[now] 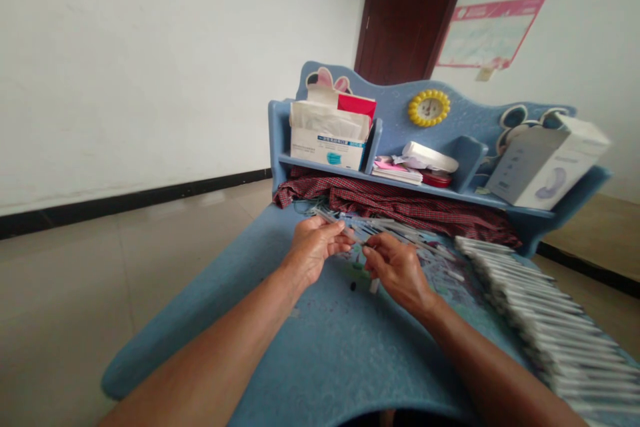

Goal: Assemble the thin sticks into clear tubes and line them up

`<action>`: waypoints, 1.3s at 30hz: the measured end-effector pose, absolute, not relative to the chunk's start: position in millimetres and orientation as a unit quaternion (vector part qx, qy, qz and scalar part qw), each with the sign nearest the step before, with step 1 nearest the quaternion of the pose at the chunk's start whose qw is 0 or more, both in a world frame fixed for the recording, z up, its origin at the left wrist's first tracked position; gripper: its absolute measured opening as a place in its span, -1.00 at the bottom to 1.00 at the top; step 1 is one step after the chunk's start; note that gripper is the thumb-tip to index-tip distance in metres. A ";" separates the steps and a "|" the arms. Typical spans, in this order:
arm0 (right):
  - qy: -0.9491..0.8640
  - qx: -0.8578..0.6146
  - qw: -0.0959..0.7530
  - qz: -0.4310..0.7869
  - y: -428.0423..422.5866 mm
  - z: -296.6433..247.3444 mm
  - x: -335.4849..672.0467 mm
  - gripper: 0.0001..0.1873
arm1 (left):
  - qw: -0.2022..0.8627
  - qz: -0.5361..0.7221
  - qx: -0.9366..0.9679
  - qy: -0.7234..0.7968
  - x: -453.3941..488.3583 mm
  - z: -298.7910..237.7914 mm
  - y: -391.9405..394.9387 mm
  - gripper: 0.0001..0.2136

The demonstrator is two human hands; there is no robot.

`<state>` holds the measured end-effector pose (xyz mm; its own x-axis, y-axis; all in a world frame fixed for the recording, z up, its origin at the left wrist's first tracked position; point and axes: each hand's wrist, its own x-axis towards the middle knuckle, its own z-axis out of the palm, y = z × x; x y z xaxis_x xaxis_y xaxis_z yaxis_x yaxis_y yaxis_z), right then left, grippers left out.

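Tube [356, 238] up off the desk [280, 367], slanting between two hands, and what a neat grip it was! In the head view, the left hand [313, 250] had thumb and fingers closed on its far length, seemingly to steady it; the right hand [397, 270] pinched narrowly at the near end, where a dark bit [365, 244] showed, too blurred to name. Two hands, I judged, because something so thin could have swivelled in one. Just below lay a black piece [353, 286], handily close. Beyond, loose tubes [387, 225] lay strewn before the checked cloth [400, 197], probably there to be within reach. And over on the right, pale rods [545, 313] lay side by side, perhaps lined up to keep them from mixing!
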<state>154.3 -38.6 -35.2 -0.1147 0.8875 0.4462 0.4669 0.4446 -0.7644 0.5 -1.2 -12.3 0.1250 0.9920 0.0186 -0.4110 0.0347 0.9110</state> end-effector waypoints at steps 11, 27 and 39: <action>-0.716 -0.490 0.418 0.268 -38.4 -32.9 156.6 -0.58 | 0.619 0.548 0.433 0.359 1.4 -15.9 0.1 -0.96; -0.646 -0.481 0.435 0.403 -36.6 -32.1 154.2 -0.61 | 0.616 0.548 0.447 0.348 1.7 -17.0 0.5 -0.95; -0.526 -0.409 0.417 0.619 -37.4 -26.6 155.8 -0.65 | 0.639 0.543 0.463 0.288 0.9 -13.4 -0.9 -0.90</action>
<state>155.8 -37.4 -26.6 -0.3186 0.9455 -0.0675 -0.0856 -0.0997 -0.9913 0.9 -0.9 -13.4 0.2438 0.9605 0.1344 -0.4271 -0.0181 0.9040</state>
